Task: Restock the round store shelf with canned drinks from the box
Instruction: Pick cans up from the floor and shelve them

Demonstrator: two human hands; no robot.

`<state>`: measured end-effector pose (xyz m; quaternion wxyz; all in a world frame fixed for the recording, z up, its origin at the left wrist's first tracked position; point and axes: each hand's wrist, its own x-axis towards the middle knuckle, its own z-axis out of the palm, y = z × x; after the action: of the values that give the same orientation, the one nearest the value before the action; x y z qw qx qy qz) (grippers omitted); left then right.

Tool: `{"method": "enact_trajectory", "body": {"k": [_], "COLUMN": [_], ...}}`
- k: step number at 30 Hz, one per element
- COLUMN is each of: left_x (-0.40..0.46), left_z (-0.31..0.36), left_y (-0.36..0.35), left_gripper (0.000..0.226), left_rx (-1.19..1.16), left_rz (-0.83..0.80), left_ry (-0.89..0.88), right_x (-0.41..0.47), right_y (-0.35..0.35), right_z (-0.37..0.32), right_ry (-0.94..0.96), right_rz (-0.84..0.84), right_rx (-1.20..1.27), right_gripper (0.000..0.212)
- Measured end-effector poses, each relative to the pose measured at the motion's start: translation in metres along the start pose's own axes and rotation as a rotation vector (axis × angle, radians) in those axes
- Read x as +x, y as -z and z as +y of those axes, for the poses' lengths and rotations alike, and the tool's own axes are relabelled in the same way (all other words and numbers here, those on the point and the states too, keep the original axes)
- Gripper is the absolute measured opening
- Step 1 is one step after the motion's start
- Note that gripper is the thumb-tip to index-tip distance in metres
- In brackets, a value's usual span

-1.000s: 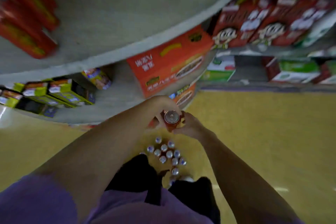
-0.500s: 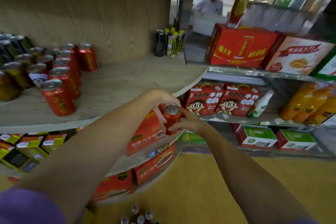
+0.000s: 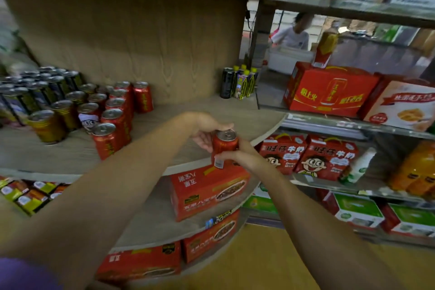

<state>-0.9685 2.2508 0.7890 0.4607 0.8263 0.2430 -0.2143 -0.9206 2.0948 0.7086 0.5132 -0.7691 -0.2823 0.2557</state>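
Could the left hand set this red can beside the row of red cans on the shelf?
Probably yes: the left hand grips the red can just above the shelf, and bare board lies between it and the red cans.

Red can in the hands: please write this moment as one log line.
red metal drink can | upright, unplaced | left hand, right hand grip it | at round wooden shelf edge
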Motion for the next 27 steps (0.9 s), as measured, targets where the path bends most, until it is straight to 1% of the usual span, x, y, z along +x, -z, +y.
{"method": "enact_trajectory", "body": {"k": [2,3,6,9,12,16,18,20,24,26,27], "left_x": [-0.003,-0.005,-0.007,-0.005,-0.003,0.002,0.004,0.003,0.006,0.006,0.004], "left_z": [-0.01,-0.015,-0.031,-0.044,-0.057,-0.077,-0.086,-0.093,-0.106,-0.109,-0.109], "left_y": [0.016,0.024,0.051,0.077,0.102,0.139,0.156,0.17,0.197,0.206,0.21], "left_gripper": [0.074,0.07,0.06,0.057,0.059,0.067,0.063,0.054,0.051,0.052,0.054], "left_rx": [-0.013,-0.012,-0.009,-0.005,0.03,0.096,0.1,0.09,0.035,-0.025,-0.042], "left_rz": [-0.015,-0.028,-0.051,-0.043,0.009,0.081,0.115,0.14,0.152,0.146,0.137], "left_ry": [-0.005,-0.012,-0.047,-0.086,-0.109,-0.114,-0.139,-0.167,-0.23,-0.292,-0.315], "right_x": [0.01,0.012,0.021,0.035,0.053,0.081,0.092,0.101,0.118,0.123,0.124], "right_y": [-0.014,-0.02,-0.039,-0.063,-0.09,-0.119,-0.132,-0.144,-0.165,-0.174,-0.179], "right_z": [-0.004,-0.007,-0.017,-0.029,-0.044,-0.065,-0.075,-0.082,-0.091,-0.098,-0.102], "right_ry": [0.028,0.036,0.049,0.075,0.056,-0.003,-0.02,-0.038,-0.028,-0.02,-0.004], "right_rz": [0.018,0.029,0.06,0.127,0.181,0.191,0.205,0.233,0.232,0.287,0.336], "right_rx": [-0.052,-0.073,-0.085,-0.079,-0.015,0.043,0.065,0.121,0.21,0.158,0.084], "right_gripper": [0.078,0.078,0.071,0.073,0.07,0.07,0.073,0.084,0.089,0.091,0.089]}}
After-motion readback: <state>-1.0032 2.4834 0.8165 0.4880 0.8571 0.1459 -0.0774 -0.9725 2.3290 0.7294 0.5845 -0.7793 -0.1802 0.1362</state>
